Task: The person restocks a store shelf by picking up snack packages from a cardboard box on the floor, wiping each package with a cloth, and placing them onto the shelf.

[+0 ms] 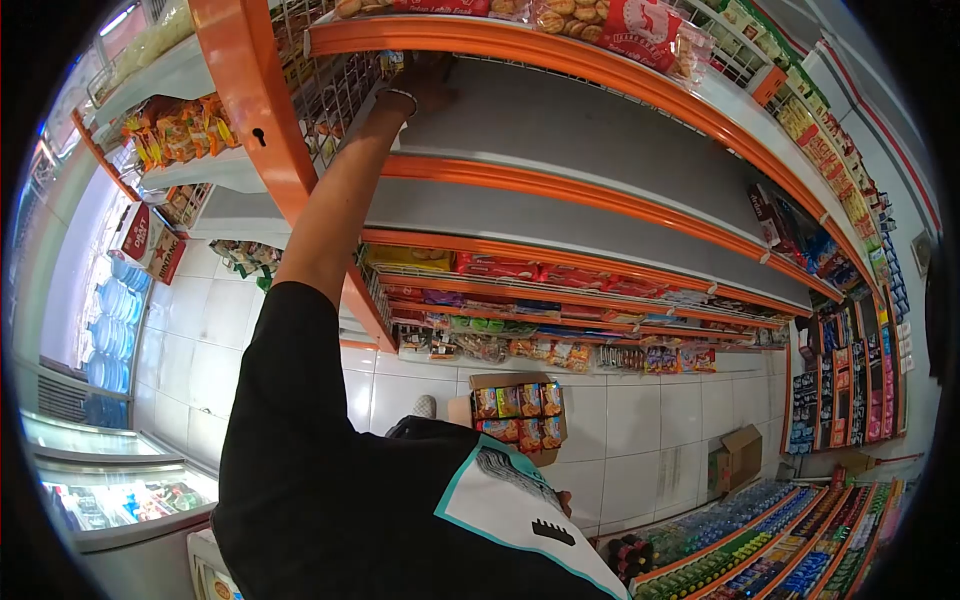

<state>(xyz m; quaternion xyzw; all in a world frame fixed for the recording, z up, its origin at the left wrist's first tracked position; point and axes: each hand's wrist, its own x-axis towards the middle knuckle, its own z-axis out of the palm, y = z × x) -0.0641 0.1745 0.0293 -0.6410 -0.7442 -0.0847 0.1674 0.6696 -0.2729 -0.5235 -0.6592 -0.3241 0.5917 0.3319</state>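
My left hand [425, 88] reaches deep into the left end of a grey shelf [560, 115] with an orange front edge, a bracelet at its wrist. Shadow hides its fingers, so I cannot see whether it holds anything. A small yellow-and-blue pack [391, 63] is close beside it, near the wire side panel. Of my right hand [565, 501], only a sliver shows past the edge of my shirt, its fingers mostly hidden. On the floor below, an open cardboard box [560, 412] holds several red, green and orange snack packs [508, 402].
An orange upright post [245, 100] stands left of my arm. Red biscuit bags [645, 35] fill the shelf above; packaged snacks [500, 266] line lower shelves. Another open carton [742, 455] sits on the tiles, near bottled drinks [700, 525]. A glass-topped freezer [130, 500] is at lower left.
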